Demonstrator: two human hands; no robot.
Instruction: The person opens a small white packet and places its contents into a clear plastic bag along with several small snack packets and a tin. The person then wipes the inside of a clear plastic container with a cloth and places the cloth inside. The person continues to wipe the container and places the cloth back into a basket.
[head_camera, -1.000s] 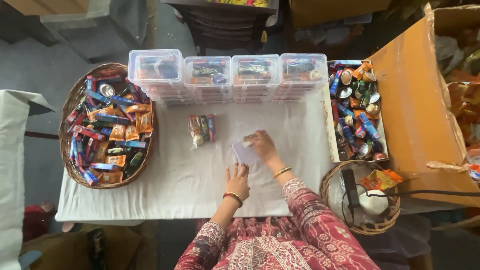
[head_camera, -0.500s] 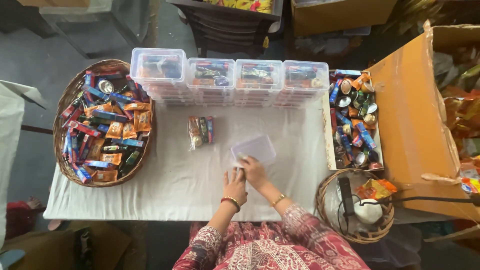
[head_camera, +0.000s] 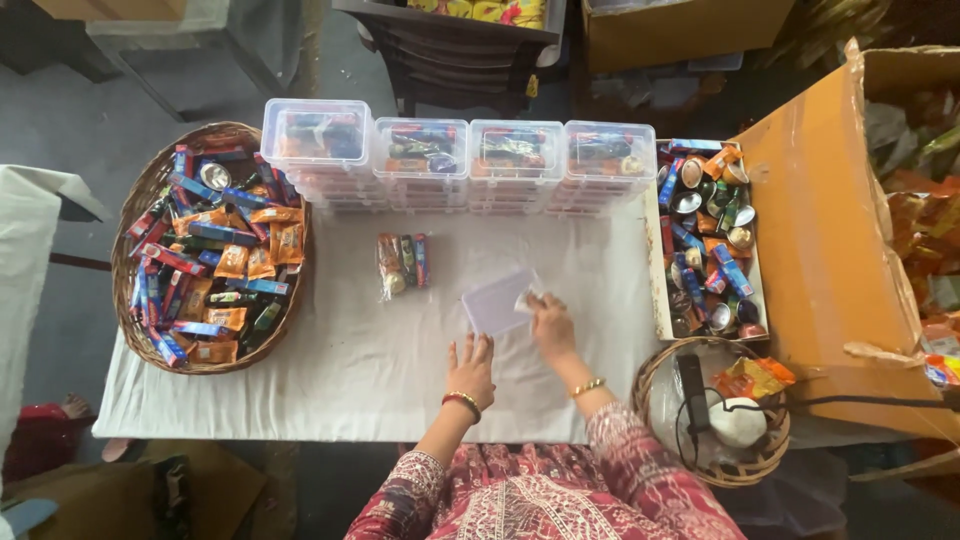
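Observation:
My right hand (head_camera: 548, 322) grips the right edge of a clear plastic lid (head_camera: 497, 300) and holds it tilted above the white tablecloth (head_camera: 330, 370). My left hand (head_camera: 472, 367) rests flat on the cloth just below the lid, fingers spread, holding nothing. A small clear packet of snacks (head_camera: 399, 262) lies on the cloth to the left of the lid, apart from both hands.
Stacks of clear filled boxes (head_camera: 455, 160) line the table's far edge. A wicker basket of wrapped snacks (head_camera: 205, 250) sits at the left, a tray of sweets (head_camera: 708, 235) at the right. A small basket (head_camera: 715, 410) and a big cardboard box (head_camera: 840, 240) stand right.
My right hand has taken hold of the lid again and tilted it up. My left hand has slid back a little and lies flat on the cloth.

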